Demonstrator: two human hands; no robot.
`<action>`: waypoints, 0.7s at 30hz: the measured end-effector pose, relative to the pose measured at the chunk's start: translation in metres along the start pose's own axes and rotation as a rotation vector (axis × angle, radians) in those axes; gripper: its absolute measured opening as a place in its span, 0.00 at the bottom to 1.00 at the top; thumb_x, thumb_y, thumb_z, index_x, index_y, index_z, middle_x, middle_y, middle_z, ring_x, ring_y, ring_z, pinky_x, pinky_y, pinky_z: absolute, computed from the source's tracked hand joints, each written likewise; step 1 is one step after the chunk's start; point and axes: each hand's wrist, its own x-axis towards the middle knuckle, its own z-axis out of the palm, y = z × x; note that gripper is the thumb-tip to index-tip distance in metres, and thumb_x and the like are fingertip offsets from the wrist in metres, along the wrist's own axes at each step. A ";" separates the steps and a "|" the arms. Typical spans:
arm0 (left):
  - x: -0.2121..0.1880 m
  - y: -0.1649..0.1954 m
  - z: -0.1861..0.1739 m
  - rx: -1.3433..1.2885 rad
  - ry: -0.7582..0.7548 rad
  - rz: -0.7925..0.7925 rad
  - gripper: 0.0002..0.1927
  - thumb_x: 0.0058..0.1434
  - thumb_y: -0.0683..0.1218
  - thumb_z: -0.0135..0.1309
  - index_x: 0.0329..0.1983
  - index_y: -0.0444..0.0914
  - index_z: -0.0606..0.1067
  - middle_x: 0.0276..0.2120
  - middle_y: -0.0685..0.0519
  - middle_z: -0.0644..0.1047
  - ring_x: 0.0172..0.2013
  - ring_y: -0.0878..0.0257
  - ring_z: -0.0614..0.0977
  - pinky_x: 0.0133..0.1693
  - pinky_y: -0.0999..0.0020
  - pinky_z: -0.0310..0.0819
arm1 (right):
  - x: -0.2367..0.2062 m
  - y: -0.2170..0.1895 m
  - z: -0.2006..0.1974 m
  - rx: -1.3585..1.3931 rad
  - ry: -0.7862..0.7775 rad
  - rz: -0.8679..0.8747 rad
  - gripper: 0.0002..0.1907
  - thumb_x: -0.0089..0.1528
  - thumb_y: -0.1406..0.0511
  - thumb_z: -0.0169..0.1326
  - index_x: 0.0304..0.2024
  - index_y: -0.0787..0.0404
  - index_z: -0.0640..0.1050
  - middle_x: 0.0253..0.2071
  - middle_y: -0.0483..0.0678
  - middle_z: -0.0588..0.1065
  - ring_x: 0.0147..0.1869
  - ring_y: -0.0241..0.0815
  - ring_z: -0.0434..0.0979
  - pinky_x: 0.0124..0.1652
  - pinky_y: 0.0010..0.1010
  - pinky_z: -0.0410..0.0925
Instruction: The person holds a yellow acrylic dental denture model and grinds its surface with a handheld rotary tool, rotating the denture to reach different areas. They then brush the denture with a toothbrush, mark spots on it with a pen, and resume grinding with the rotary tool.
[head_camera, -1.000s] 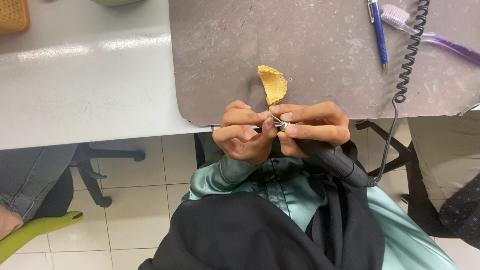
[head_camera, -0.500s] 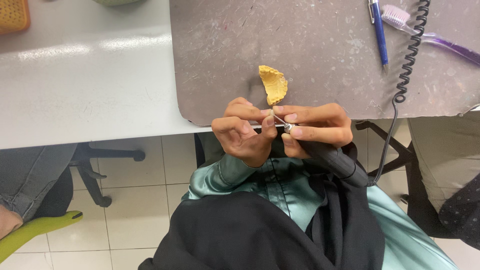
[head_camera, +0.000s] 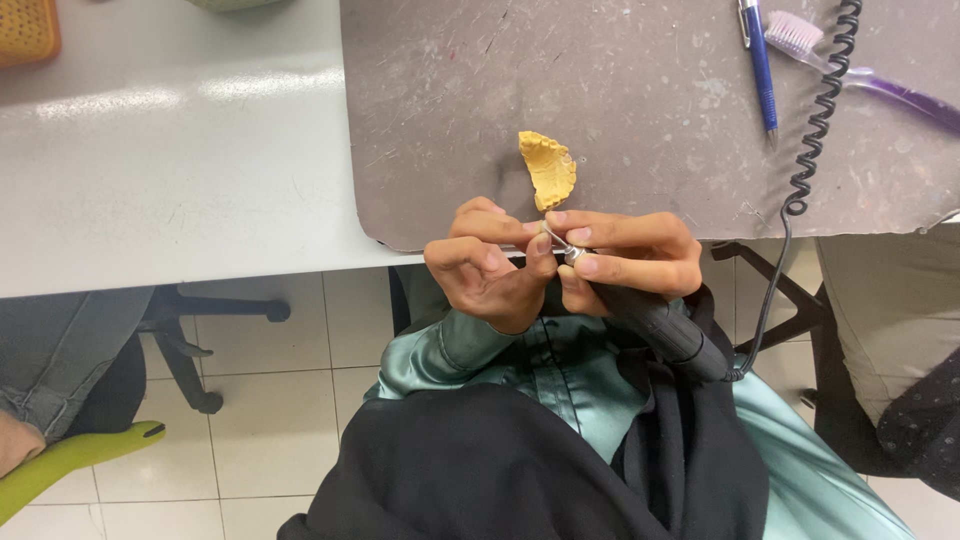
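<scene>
The left hand (head_camera: 490, 268) curls its fingers inward and pinches a small, thin, silvery metal piece (head_camera: 553, 238) between thumb and fingertips; the piece is too small to make out its shape beyond a slim curved glint. The right hand (head_camera: 628, 262) is closed around a black, matte, cylindrical rotary handpiece (head_camera: 662, 328), gripped like a pen, with its shiny metal tip touching the silvery piece. Both hands meet just in front of the table edge, above the person's lap.

A black coiled cord (head_camera: 815, 120) runs from the rear of the handpiece up across the work surface. Just beyond the fingers lies a yellow-ochre, chalky cast fragment (head_camera: 549, 169), roughly crescent-shaped with a ragged edge. It rests on a grey-brown mat (head_camera: 620, 70) with rounded corners, scuffed and dusted with pale powder. On the mat's far right lie a blue pen (head_camera: 760, 62) and a toothbrush (head_camera: 860, 72) with a translucent purple handle and white bristles, the cord crossing it.

The mat covers part of a smooth, glossy white table (head_camera: 170, 160). Below, pale square floor tiles (head_camera: 270, 420) show, with a black chair base (head_camera: 190, 340) at left. The person wears a satiny teal shirt under dark cloth.
</scene>
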 end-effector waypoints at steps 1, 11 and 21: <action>0.000 0.000 0.001 0.001 0.005 0.003 0.24 0.60 0.38 0.67 0.45 0.43 0.62 0.33 0.54 0.80 0.33 0.67 0.79 0.46 0.66 0.67 | 0.000 0.001 0.001 0.006 0.003 0.004 0.15 0.60 0.78 0.61 0.47 0.66 0.72 0.47 0.57 0.70 0.52 0.59 0.83 0.51 0.39 0.83; 0.011 0.039 0.038 -0.211 -0.228 -0.482 0.19 0.72 0.35 0.59 0.51 0.41 0.60 0.44 0.46 0.77 0.44 0.65 0.79 0.53 0.71 0.73 | 0.012 -0.011 -0.067 0.171 0.005 0.122 0.16 0.62 0.75 0.61 0.48 0.62 0.69 0.49 0.55 0.70 0.56 0.57 0.82 0.54 0.39 0.81; 0.025 0.044 0.040 -0.151 -0.355 -0.486 0.13 0.72 0.36 0.58 0.56 0.36 0.70 0.45 0.49 0.77 0.45 0.66 0.79 0.51 0.73 0.74 | 0.010 -0.019 -0.067 0.111 0.017 0.205 0.16 0.63 0.74 0.61 0.48 0.60 0.69 0.49 0.54 0.69 0.58 0.55 0.82 0.53 0.34 0.81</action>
